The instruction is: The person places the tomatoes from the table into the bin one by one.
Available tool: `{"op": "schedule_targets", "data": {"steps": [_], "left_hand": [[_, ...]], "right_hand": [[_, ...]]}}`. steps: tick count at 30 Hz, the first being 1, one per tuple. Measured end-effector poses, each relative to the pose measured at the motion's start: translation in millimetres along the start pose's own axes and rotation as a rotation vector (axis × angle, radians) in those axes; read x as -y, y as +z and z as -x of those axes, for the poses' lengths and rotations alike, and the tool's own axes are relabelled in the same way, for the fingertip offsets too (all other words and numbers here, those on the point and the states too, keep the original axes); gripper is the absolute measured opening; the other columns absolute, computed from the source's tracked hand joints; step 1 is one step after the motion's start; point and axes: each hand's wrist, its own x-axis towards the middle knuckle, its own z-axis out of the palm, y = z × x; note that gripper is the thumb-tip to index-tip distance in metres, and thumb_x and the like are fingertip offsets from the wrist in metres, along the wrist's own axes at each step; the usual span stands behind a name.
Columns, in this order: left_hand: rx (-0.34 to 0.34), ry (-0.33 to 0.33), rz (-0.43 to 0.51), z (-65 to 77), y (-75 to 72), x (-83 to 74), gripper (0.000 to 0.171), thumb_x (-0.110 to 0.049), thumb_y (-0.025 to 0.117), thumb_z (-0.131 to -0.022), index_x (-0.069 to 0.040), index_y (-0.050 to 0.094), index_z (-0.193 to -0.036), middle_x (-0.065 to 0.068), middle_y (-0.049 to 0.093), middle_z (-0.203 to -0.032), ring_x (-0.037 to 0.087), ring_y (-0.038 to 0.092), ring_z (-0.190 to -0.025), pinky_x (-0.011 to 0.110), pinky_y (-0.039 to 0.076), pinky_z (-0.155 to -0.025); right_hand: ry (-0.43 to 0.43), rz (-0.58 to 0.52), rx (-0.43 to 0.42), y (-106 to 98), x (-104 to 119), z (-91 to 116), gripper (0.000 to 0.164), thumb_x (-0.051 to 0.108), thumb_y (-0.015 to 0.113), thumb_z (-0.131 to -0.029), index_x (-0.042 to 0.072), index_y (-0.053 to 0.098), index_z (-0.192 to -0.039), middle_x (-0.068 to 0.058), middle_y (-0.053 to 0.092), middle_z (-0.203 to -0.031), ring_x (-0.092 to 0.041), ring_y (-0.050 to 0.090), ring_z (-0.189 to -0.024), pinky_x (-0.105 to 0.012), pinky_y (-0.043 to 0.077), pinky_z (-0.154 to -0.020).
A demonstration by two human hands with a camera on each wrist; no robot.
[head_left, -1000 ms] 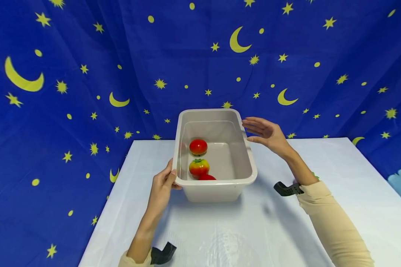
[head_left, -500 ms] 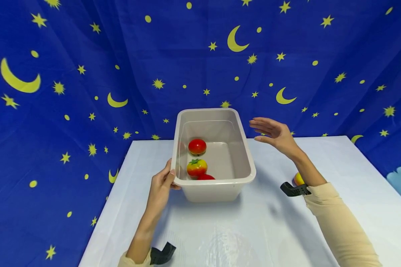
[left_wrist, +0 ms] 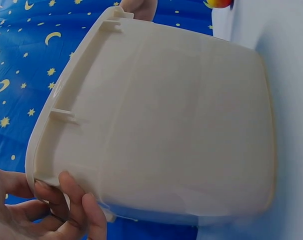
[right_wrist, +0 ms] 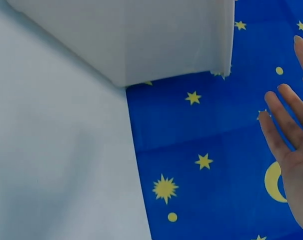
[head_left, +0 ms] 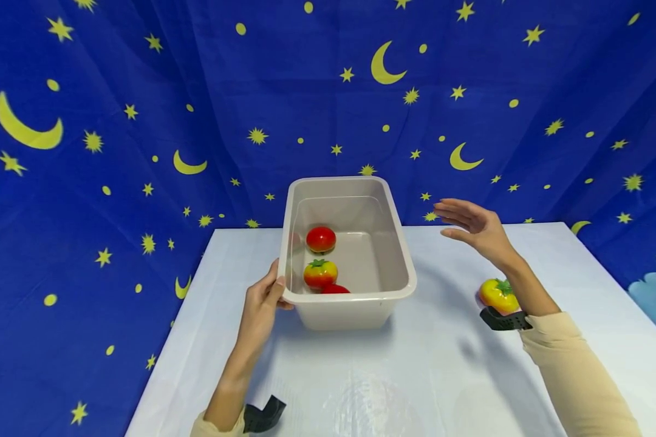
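A beige plastic bin (head_left: 341,312) stands on the table, its opening toward me. My left hand (head_left: 260,306) grips the rim at its near left corner, thumb on top; in the left wrist view the fingers (left_wrist: 74,197) curl under the rim. My right hand (head_left: 478,230) hovers to the right of the bin, apart from it, fingers fairly straight and holding nothing. Inside the bin lie a glossy red tomato (head_left: 321,239), a yellow-red tomato with a green leafy top (head_left: 321,274) and another red one (head_left: 336,289), mostly hidden by the near wall.
A second yellow-red, green-topped tomato (head_left: 497,295) sits on the white table (head_left: 426,376), partly behind the right wrist's black strap mount (head_left: 503,319). A blue curtain with yellow moons and stars (head_left: 317,91) hangs behind the table and at its sides.
My right hand has moved right, away from the bin's right rim, and the tomato beneath that forearm has come into view. My left hand keeps its grip; the bin stays put.
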Motion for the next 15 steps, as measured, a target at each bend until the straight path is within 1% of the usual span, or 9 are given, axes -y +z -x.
{"op": "schedule_targets", "data": {"steps": [4,8,15], "left_hand": [[0.003,0.009,0.000,-0.1,0.5,0.6,0.046,-0.011,0.042,-0.105,-0.001,0.035,-0.149,0.027,0.057,-0.132,0.008,0.058,-0.070,0.020,0.054,-0.066],[-0.001,0.002,0.001,-0.5,0.1,0.8,0.046,-0.012,0.042,-0.105,-0.002,0.035,-0.149,0.026,0.057,-0.133,0.008,0.057,-0.071,0.020,0.053,-0.067],[0.002,-0.011,0.009,-1.4,-0.6,0.8,0.046,-0.012,0.042,-0.105,-0.002,0.035,-0.149,0.020,0.050,-0.143,0.008,0.057,-0.071,0.020,0.053,-0.067]], "right_hand": [[-0.001,0.014,-0.006,-7.4,2.0,4.2,0.054,-0.009,0.064,-0.088,-0.007,0.046,-0.139,-0.002,0.062,-0.132,-0.008,0.059,-0.118,-0.017,0.049,-0.095],[0.016,0.041,-0.013,-12.2,4.9,6.9,0.054,-0.008,0.065,-0.088,-0.005,0.047,-0.139,0.000,0.062,-0.132,-0.008,0.059,-0.118,-0.016,0.048,-0.095],[0.036,-0.008,-0.026,-19.3,6.8,13.7,0.055,-0.009,0.064,-0.088,-0.008,0.045,-0.140,0.002,0.062,-0.131,-0.009,0.059,-0.118,-0.018,0.050,-0.095]]}}
